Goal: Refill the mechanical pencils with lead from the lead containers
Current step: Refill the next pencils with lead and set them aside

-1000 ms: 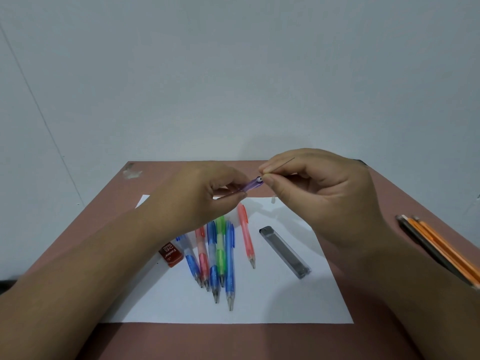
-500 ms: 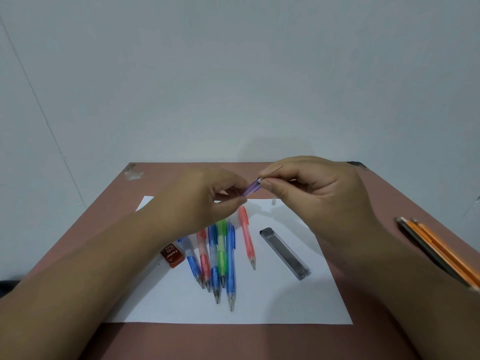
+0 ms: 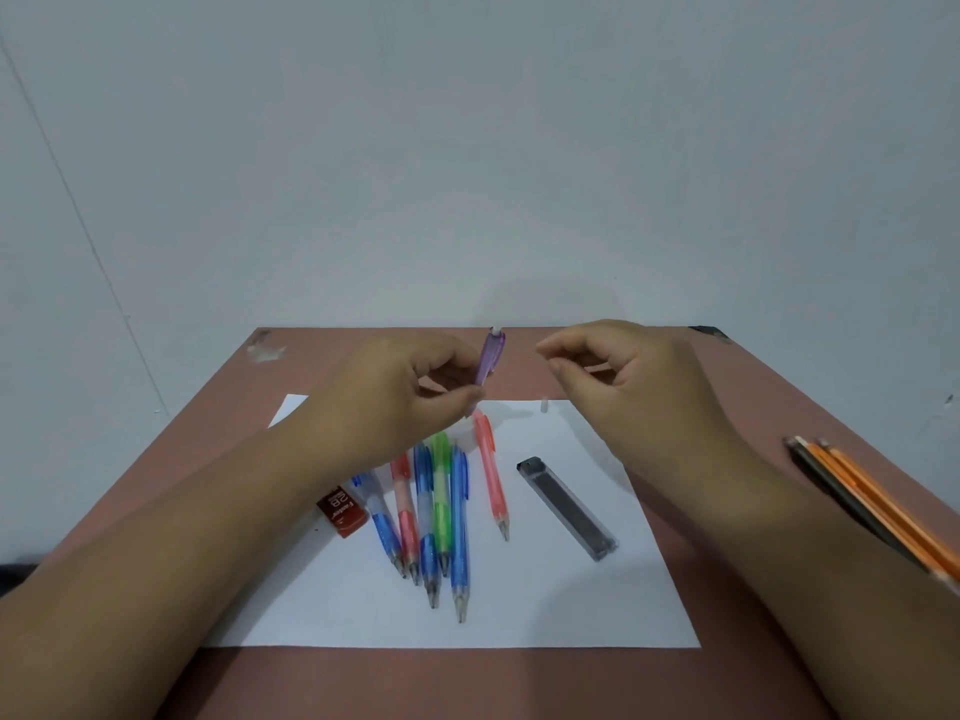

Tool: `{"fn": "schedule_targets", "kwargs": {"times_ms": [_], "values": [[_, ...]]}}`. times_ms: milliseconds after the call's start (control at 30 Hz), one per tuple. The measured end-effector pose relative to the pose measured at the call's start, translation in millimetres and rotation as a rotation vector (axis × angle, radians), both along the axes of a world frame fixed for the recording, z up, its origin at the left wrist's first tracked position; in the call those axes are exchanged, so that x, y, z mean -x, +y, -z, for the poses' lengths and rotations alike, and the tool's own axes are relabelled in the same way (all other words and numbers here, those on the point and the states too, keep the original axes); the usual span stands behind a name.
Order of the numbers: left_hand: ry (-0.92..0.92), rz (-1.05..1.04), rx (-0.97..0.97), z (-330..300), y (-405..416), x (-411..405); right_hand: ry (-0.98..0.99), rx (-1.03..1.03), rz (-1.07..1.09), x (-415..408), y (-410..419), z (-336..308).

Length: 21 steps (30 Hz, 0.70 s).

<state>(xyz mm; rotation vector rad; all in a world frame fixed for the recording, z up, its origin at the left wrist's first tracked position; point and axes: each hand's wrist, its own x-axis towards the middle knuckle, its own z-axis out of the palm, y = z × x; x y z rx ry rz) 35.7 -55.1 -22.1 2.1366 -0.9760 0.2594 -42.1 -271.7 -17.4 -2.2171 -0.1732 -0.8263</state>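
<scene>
My left hand [image 3: 410, 397] holds a purple mechanical pencil [image 3: 491, 358] nearly upright, its back end pointing up. My right hand [image 3: 623, 376] hovers a short way to the right of it, thumb and forefinger close together with nothing visible between them. Below the hands, several mechanical pencils [image 3: 441, 511] in blue, red and green lie side by side on a white sheet [image 3: 545, 605], tips toward me. A pink pencil [image 3: 491, 475] lies just right of them. A clear lead container [image 3: 566, 506] with dark leads lies further right. A small white cap [image 3: 544, 405] rests on the sheet's far edge.
A red 2B lead box [image 3: 343, 509] lies at the sheet's left edge, partly under my left forearm. Several wooden pencils [image 3: 862, 501], orange and black, lie at the right edge of the brown table [image 3: 727, 407]. A pale wall stands right behind the table.
My right hand has drawn away from the purple pencil's back end to the right. My left hand has tilted the pencil from nearly level to nearly upright.
</scene>
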Motion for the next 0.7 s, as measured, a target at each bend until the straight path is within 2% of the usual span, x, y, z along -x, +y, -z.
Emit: {"fn": "schedule_targets", "kwargs": {"times_ms": [167, 533, 600, 700], "values": [[0.001, -0.054, -0.011, -1.3, 1.2, -1.4, 0.21, 0.188, 0.056, -13.6, -9.9, 14.2], [-0.144, -0.17, -0.015, 0.8, 5.1, -13.8, 0.336, 0.342, 0.105, -28.8, -5.3, 20.3], [-0.165, -0.189, -0.029, 1.7, 5.4, -15.6, 0.333, 0.281, 0.126, -29.1, -5.7, 20.6], [-0.18, -0.195, -0.042, 1.8, 5.8, -16.8, 0.227, -0.074, 0.098, -25.0, -5.7, 15.8]]}}
